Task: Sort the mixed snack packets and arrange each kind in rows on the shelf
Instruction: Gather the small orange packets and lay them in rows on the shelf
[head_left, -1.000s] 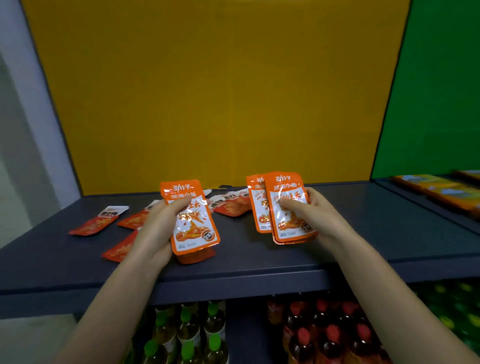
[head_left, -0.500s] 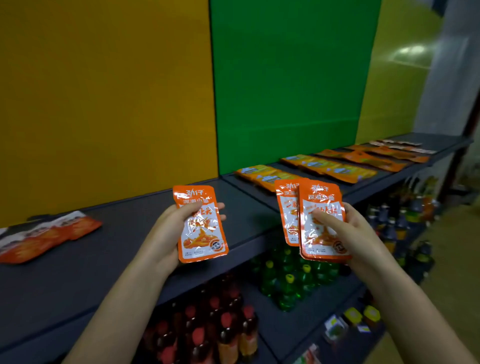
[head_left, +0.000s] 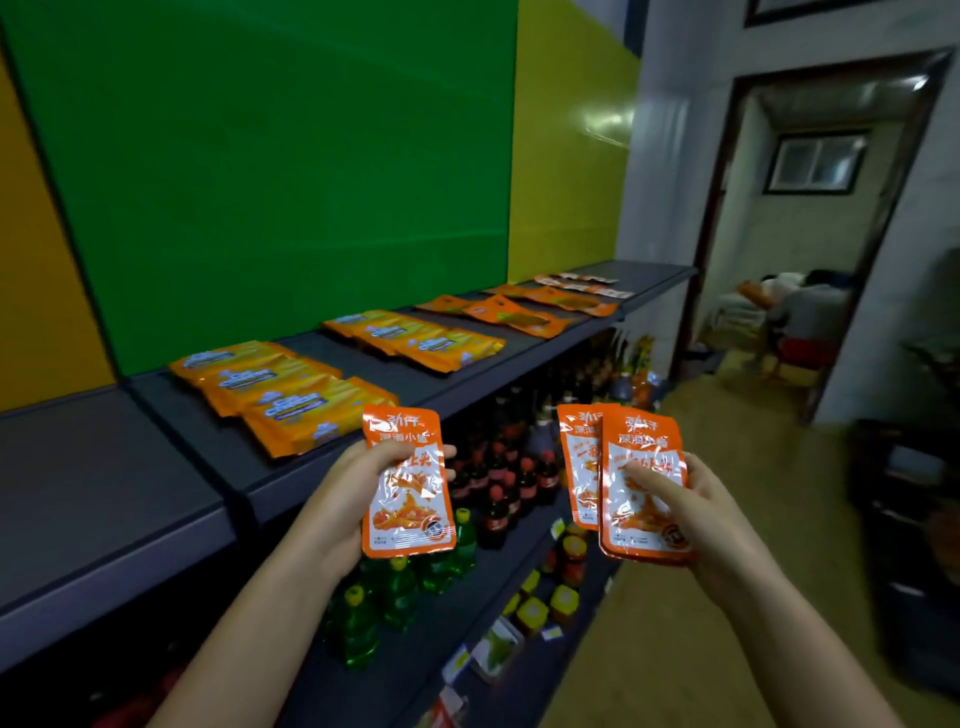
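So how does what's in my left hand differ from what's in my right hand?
The left hand holds a single orange snack packet; the right hand holds a fanned stack of packets, at least two. The single packet shows nearly its whole front; in the stack the rear packet is partly covered by the front one. Both are the same orange-and-white kind, upright, printed fronts toward the camera.

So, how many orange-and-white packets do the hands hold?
3: one packet in the left hand, front packet and rear packet in the right hand; more may hide behind.
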